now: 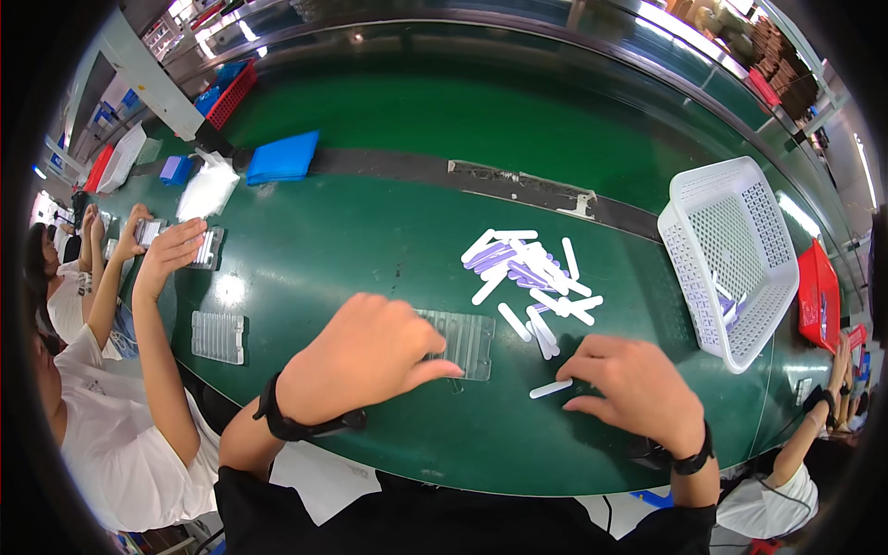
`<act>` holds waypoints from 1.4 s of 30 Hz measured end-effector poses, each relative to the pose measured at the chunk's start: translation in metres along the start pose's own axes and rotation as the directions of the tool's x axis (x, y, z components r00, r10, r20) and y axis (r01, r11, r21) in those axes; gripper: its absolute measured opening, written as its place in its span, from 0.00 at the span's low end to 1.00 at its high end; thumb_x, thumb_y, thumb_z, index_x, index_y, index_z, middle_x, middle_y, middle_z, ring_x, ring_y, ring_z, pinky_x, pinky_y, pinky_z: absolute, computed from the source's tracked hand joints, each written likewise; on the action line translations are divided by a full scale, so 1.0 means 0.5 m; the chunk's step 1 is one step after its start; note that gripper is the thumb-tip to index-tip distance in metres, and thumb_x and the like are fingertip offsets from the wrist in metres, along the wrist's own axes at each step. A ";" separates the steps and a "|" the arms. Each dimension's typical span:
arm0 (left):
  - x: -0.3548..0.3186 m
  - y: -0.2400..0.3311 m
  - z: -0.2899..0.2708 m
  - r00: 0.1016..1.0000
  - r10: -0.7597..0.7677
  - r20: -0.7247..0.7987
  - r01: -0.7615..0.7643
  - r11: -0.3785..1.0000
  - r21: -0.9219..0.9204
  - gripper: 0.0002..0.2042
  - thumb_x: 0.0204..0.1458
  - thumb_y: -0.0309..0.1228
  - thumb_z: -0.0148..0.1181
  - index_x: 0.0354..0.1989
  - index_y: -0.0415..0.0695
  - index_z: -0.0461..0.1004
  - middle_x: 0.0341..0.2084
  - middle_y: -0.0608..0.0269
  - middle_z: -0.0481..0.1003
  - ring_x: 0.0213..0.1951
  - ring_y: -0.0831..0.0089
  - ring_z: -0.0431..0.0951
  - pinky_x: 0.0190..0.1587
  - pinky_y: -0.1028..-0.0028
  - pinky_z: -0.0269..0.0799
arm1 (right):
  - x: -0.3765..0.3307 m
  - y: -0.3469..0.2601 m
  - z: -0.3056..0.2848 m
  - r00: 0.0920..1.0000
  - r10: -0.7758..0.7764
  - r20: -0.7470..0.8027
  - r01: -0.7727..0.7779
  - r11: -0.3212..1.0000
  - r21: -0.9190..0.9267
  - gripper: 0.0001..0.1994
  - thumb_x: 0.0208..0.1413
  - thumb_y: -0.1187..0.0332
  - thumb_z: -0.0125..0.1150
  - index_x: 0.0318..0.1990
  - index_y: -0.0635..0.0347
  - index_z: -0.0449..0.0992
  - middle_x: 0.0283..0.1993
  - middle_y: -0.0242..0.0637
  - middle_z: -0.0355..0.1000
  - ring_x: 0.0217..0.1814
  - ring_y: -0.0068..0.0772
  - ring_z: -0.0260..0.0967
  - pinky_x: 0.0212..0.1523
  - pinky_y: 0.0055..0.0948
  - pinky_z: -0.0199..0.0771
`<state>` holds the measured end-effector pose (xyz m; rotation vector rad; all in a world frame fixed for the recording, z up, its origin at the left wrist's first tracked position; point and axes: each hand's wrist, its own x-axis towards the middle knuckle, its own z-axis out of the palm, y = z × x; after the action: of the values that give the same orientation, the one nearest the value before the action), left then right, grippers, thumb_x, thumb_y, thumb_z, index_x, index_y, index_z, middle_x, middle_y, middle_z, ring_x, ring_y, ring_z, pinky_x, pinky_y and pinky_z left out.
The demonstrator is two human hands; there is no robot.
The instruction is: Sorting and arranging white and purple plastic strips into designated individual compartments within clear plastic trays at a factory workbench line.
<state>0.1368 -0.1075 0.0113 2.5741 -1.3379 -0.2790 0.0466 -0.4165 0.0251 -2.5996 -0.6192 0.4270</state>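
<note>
My left hand (365,356) is over the left part of a clear ribbed plastic tray (474,347), its fingers curled and its thumb lying across the near edge. The hand hides the tray's left side, and its grip seems to be on the tray. My right hand (638,384) is low over the table with thumb and forefinger apart. One end of a white flat stick (550,389) meets its forefinger tip. Beyond both hands lies a loose pile of white and purple flat sticks (527,268), with a few strays on its near side.
A white perforated basket (684,268) holding some sticks stands at the right, beside a red bin (819,296). Another ribbed tray (218,338) lies at the left, near a co-worker's hand (171,250). Farther back are a blue folder (282,157) and clear plastic bags (208,190).
</note>
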 end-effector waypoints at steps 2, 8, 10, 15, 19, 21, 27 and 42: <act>0.021 -0.012 -0.011 1.000 -0.005 -0.019 0.005 0.999 -0.031 0.24 0.52 0.53 0.70 0.48 0.48 0.80 0.18 0.60 0.77 0.25 0.55 0.80 0.28 0.62 0.72 | -0.004 0.009 0.030 0.997 -0.020 -0.069 0.022 0.999 0.032 0.10 0.51 0.65 0.75 0.39 0.53 0.81 0.39 0.32 0.74 0.39 0.41 0.77 0.38 0.40 0.77; 0.041 0.000 0.042 0.999 -0.045 -0.026 0.040 0.986 -0.163 0.35 0.43 0.63 0.74 0.49 0.48 0.72 0.16 0.59 0.74 0.20 0.54 0.77 0.25 0.63 0.69 | -0.005 0.024 0.065 0.967 0.116 -0.228 -0.091 0.989 0.118 0.08 0.54 0.65 0.73 0.35 0.54 0.79 0.37 0.33 0.71 0.35 0.40 0.76 0.33 0.37 0.76; 0.037 0.023 0.073 0.993 0.010 -0.120 -0.035 0.978 -0.206 0.33 0.45 0.62 0.74 0.48 0.49 0.73 0.13 0.62 0.71 0.18 0.58 0.76 0.22 0.65 0.66 | -0.008 0.022 0.067 0.939 0.189 -0.288 -0.190 0.981 0.024 0.08 0.55 0.66 0.72 0.35 0.55 0.77 0.37 0.32 0.70 0.34 0.40 0.75 0.32 0.38 0.75; 0.109 0.013 0.082 0.964 -0.104 -0.245 0.014 0.939 -0.343 0.17 0.56 0.42 0.72 0.48 0.49 0.75 0.11 0.67 0.64 0.14 0.66 0.66 0.20 0.65 0.58 | -0.004 0.050 0.063 0.916 0.242 -0.320 -0.180 0.961 0.211 0.07 0.60 0.70 0.68 0.38 0.59 0.75 0.34 0.34 0.75 0.30 0.41 0.76 0.30 0.35 0.75; 0.150 -0.037 0.088 0.904 -0.274 -0.328 0.163 0.930 -0.329 0.11 0.58 0.33 0.70 0.46 0.47 0.77 0.11 0.67 0.62 0.13 0.67 0.60 0.21 0.65 0.54 | -0.002 0.049 0.075 0.896 0.359 -0.260 -0.119 0.760 0.639 0.03 0.66 0.73 0.62 0.43 0.61 0.76 0.33 0.37 0.81 0.25 0.30 0.75 0.29 0.28 0.73; 0.142 -0.049 0.082 0.878 -0.364 -0.311 0.218 0.882 -0.418 0.09 0.57 0.30 0.70 0.41 0.43 0.78 0.10 0.69 0.57 0.14 0.73 0.55 0.22 0.68 0.51 | 0.012 0.048 0.087 0.894 0.366 -0.257 -0.081 0.698 0.712 0.04 0.66 0.74 0.61 0.46 0.62 0.77 0.34 0.36 0.81 0.25 0.25 0.74 0.28 0.25 0.72; 0.114 -0.062 0.049 0.914 -0.405 -0.013 0.303 0.704 -0.642 0.08 0.56 0.28 0.71 0.38 0.38 0.80 0.12 0.77 0.54 0.18 0.86 0.51 0.23 0.74 0.48 | 0.037 0.064 0.107 0.836 0.479 -0.268 -0.038 0.536 0.843 0.07 0.66 0.73 0.64 0.47 0.64 0.80 0.30 0.28 0.78 0.26 0.14 0.67 0.27 0.19 0.67; 0.043 -0.020 0.073 0.963 -0.269 -0.022 0.151 0.606 -0.781 0.07 0.60 0.31 0.70 0.36 0.43 0.78 0.10 0.75 0.53 0.16 0.85 0.50 0.22 0.74 0.45 | 0.073 0.008 0.106 0.704 -0.087 -0.705 0.279 0.946 0.163 0.07 0.55 0.78 0.70 0.41 0.58 0.85 0.30 0.29 0.77 0.25 0.22 0.71 0.26 0.21 0.72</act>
<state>0.1471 -0.1237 -0.0276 1.9270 -0.6199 -0.5651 0.0585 -0.3842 -0.0291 -2.1681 -0.4965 -0.5024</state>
